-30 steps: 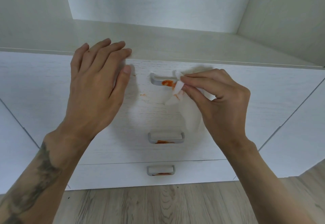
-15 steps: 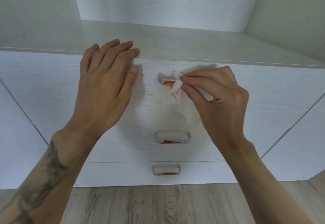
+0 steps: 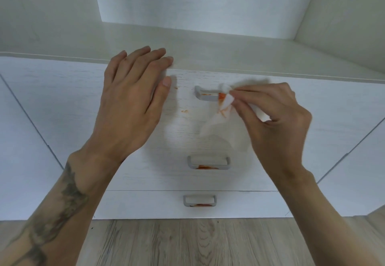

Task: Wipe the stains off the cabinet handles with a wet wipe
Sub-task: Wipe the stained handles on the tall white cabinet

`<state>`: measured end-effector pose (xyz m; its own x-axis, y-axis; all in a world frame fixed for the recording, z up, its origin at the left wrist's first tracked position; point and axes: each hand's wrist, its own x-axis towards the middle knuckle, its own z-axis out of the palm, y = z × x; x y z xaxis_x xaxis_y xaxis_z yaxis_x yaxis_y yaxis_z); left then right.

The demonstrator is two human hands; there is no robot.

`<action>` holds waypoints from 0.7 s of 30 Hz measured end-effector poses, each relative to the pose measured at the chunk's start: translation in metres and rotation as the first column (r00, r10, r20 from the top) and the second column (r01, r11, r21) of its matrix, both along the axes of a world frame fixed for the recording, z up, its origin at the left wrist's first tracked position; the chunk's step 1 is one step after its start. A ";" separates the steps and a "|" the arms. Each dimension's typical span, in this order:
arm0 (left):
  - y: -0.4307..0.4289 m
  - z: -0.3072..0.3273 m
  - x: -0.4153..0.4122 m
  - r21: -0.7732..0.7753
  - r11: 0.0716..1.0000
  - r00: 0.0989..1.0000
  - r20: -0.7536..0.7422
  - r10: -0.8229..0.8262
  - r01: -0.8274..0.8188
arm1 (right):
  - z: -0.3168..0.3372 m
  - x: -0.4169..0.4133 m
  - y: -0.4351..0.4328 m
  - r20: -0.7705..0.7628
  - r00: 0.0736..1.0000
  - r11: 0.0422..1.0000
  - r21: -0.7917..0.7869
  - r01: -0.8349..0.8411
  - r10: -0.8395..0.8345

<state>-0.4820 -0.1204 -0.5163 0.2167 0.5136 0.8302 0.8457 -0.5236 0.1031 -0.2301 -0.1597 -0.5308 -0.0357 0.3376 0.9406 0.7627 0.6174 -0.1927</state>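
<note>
White drawer cabinet (image 3: 62,107) is showing three shut drawers, contents hidden. Left hand (image 3: 133,98) is lying open and flat against the top front. Right hand (image 3: 275,119) is pinching the wet wipe (image 3: 226,103) against the top handle (image 3: 206,95)'s right end; orange smears are showing on wipe and handles.

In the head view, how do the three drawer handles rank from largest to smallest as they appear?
1. middle handle
2. bottom handle
The top handle is partly hidden by the wet wipe, so its rank is unsure. Nearness to the camera differs too.
</note>
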 end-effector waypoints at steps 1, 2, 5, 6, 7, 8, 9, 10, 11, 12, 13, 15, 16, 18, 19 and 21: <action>0.000 0.000 0.000 -0.001 1.000 1.000 0.003 0.002 -0.002 | 0.000 0.004 -0.004 -0.032 0.999 0.999 -0.030 0.011 -0.012; 0.000 0.000 0.001 -0.002 1.000 1.000 0.006 0.004 -0.004 | 0.000 0.006 -0.008 -0.082 0.996 0.997 -0.069 0.014 -0.020; 0.000 0.000 0.002 -0.008 1.000 1.000 0.018 0.008 -0.007 | 0.004 0.005 -0.019 -0.298 0.953 0.984 -0.148 -0.097 0.049; 0.000 0.000 0.003 -0.009 1.000 1.000 0.021 0.007 -0.006 | 0.007 0.002 -0.023 -0.366 0.926 0.977 -0.143 -0.158 0.096; 0.000 0.000 0.003 -0.010 1.000 1.000 0.022 0.006 -0.006 | 0.010 0.000 -0.027 -0.410 0.902 0.970 -0.133 -0.203 0.133; 0.000 0.000 0.003 -0.010 1.000 1.000 0.022 0.006 -0.005 | 0.014 -0.004 -0.030 -0.435 0.887 0.965 -0.124 -0.232 0.157; 0.000 0.000 0.003 -0.010 1.000 1.000 0.022 0.007 -0.006 | 0.017 -0.007 -0.032 -0.450 0.874 0.959 -0.118 -0.259 0.181; -0.001 0.000 0.003 -0.009 1.000 1.000 0.020 0.007 -0.007 | 0.020 -0.012 -0.033 -0.464 0.861 0.951 -0.112 -0.289 0.208; -0.001 0.001 0.003 -0.009 1.000 1.000 0.019 0.007 -0.007 | 0.023 -0.017 -0.033 -0.478 0.846 0.941 -0.104 -0.321 0.236; -0.001 0.001 0.003 -0.009 1.000 1.000 0.019 0.007 -0.006 | 0.025 -0.022 -0.033 -0.489 0.832 0.932 -0.098 -0.349 0.260; -0.001 0.001 0.003 -0.010 1.000 1.000 0.020 0.006 -0.006 | 0.027 -0.027 -0.031 -0.493 0.825 0.926 -0.095 -0.366 0.276; -0.002 0.001 0.002 -0.010 1.000 1.000 0.021 0.007 -0.007 | 0.027 -0.035 -0.026 -0.452 0.845 0.922 -0.112 -0.372 0.286; -0.002 0.001 0.002 -0.008 1.000 1.000 0.021 0.006 -0.006 | 0.026 -0.036 -0.022 -0.395 0.879 0.930 -0.134 -0.342 0.266; -0.002 0.001 0.002 -0.009 1.000 1.000 0.018 0.004 -0.004 | 0.022 -0.035 -0.016 -0.243 0.956 0.961 -0.178 -0.213 0.167; -0.002 0.001 0.001 -0.010 1.000 1.000 0.016 0.003 -0.003 | 0.020 -0.033 -0.013 -0.182 0.975 0.970 -0.185 -0.159 0.125; -0.002 0.002 0.001 -0.010 1.000 1.000 0.012 0.001 -0.001 | 0.017 -0.031 -0.010 -0.135 0.986 0.976 -0.182 -0.120 0.096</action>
<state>-0.4812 -0.1221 -0.5145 0.2062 0.5217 0.8278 0.8448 -0.5218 0.1184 -0.2614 -0.1696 -0.5140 0.0319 0.5103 0.8594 0.6560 0.6381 -0.4032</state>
